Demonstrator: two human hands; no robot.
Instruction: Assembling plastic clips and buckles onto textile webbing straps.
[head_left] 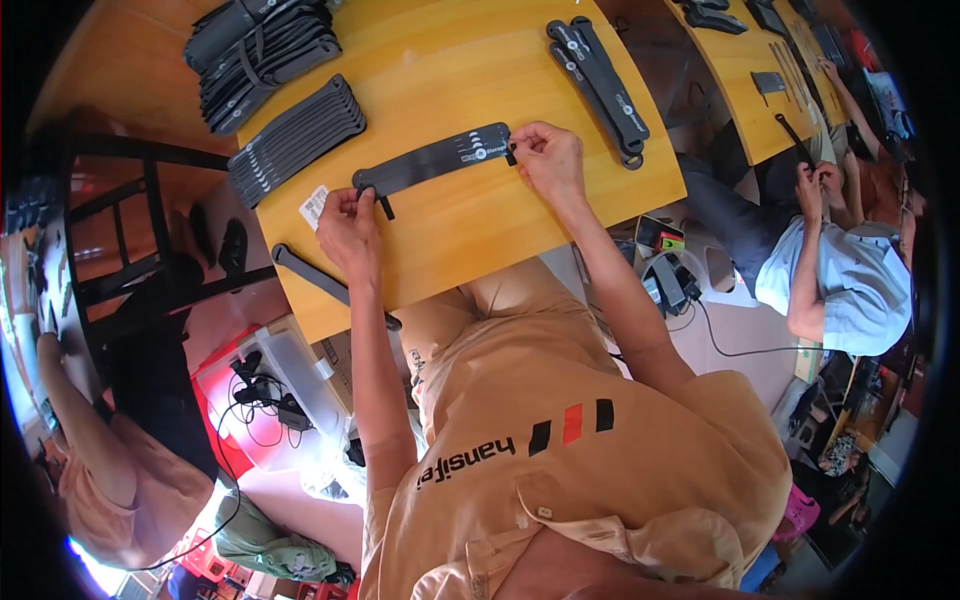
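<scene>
Yellow table (470, 60): both hands pinch black strap (432, 160) ends.

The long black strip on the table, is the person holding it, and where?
Yes. The long black strip lies flat on the yellow table, pinched at both ends: the left hand grips its left end, the right hand its right end.

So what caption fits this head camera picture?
Both hands, left hand and right hand, pinch the ends of a long flat black strap on a yellow wooden table.

Both forearms stretch forward, bare; the left hand (347, 222) and the right hand (548, 155) are held apart, fingertips pinched closed, knuckles up.
</scene>
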